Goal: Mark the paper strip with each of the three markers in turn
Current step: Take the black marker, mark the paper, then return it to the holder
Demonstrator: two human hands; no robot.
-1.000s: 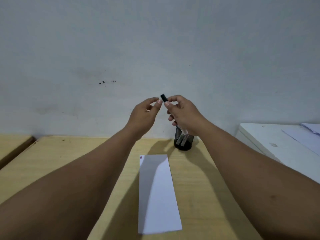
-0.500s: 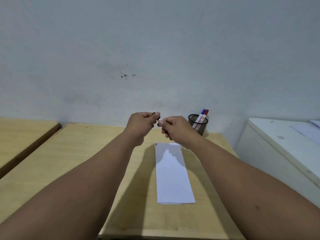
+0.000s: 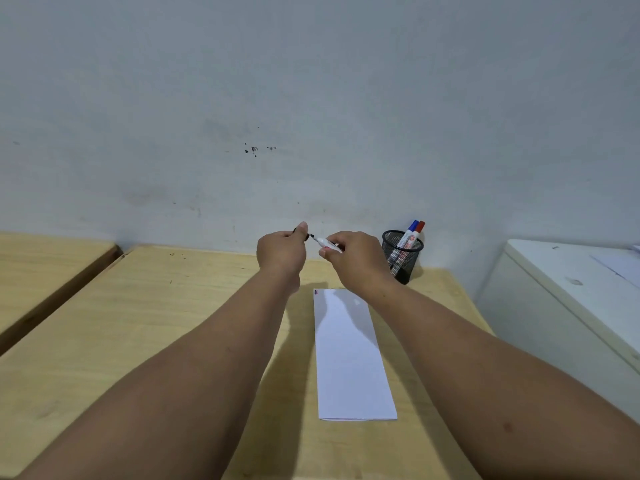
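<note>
A white paper strip (image 3: 349, 351) lies lengthwise on the wooden table (image 3: 138, 323), with small red and blue marks at its far left corner. My right hand (image 3: 356, 258) holds a white marker (image 3: 323, 241) above the strip's far end, its black tip bare and pointing left. My left hand (image 3: 282, 252) is closed around the black cap (image 3: 300, 233), a finger's width from the tip. A blue-capped marker (image 3: 408, 233) and a red-capped marker (image 3: 416, 233) stand in a black mesh cup (image 3: 403, 258) at the far right.
A second wooden table (image 3: 41, 265) stands to the left across a narrow gap. A white cabinet (image 3: 571, 306) with paper sheets on top sits to the right. A grey wall rises right behind the table.
My hands came down from in front of the wall to just above the table. The cap has come off the marker and the hands have drawn slightly apart.
</note>
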